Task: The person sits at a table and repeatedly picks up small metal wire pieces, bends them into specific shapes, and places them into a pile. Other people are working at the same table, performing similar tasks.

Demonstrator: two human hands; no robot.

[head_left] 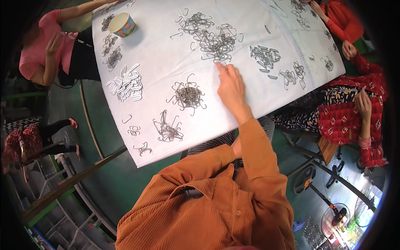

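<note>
My right hand (pixel 232 88) reaches over the white-covered table, its index finger stretched to the near edge of a large, loose pile of bent metal wire hooks (pixel 216 39). The other fingers bend a little, and I see nothing held in them. Of my left hand (pixel 236 147) only a bit of skin by the wrist shows at my lap. Its fingers are hidden behind my right sleeve. Closer to me lie a dense round heap of hooks (pixel 188 96) and a smaller tangle of hooks (pixel 168 128). Right of my hand is a pile of small dark-and-light strips (pixel 265 57).
White clip-like strips (pixel 126 84) lie near the table's left edge, with a paper tub (pixel 122 25) farther back. A person in pink (pixel 46 50) is at the left. Another in patterned red (pixel 350 116) sits at the right, beside a person in red (pixel 345 23).
</note>
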